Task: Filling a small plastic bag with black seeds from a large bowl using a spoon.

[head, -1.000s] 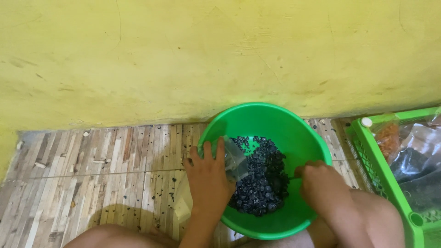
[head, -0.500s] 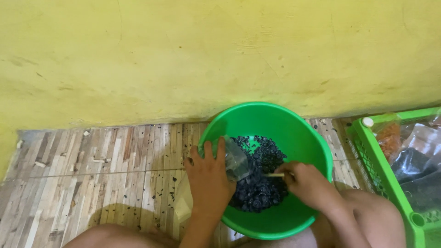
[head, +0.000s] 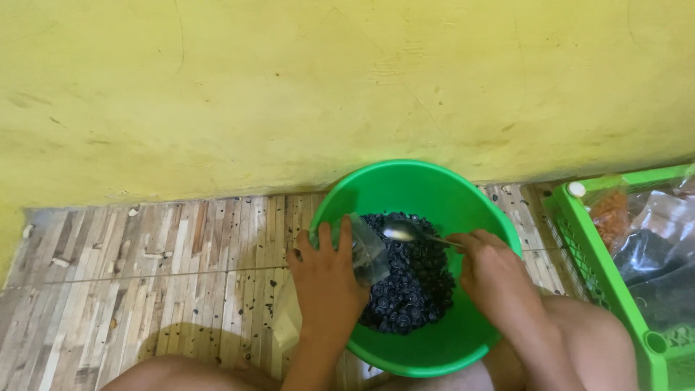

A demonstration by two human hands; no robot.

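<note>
A green basin (head: 441, 190) sits on the wood-patterned floor (head: 145, 268) against a yellow wall (head: 289, 87), and a heap of small dark round pieces (head: 414, 289) fills its bottom. The left hand (head: 327, 284) rests over the basin's near-left rim, its fingers (head: 345, 237) wrapped around a small clear plastic bag (head: 368, 250) whose mouth tilts toward the heap. The right hand (head: 499, 279) comes in from the right, fingers (head: 470, 242) pinched narrow on the handle of a metal spoon (head: 402, 231); the spoon's bowl hangs just beside the bag's opening, above the dark pieces. To the far right stands a green plastic crate (head: 615, 282) holding clear packets, one with orange contents (head: 612, 210), the others dark (head: 662, 261). Dark specks are scattered on the floor near the basin
</note>
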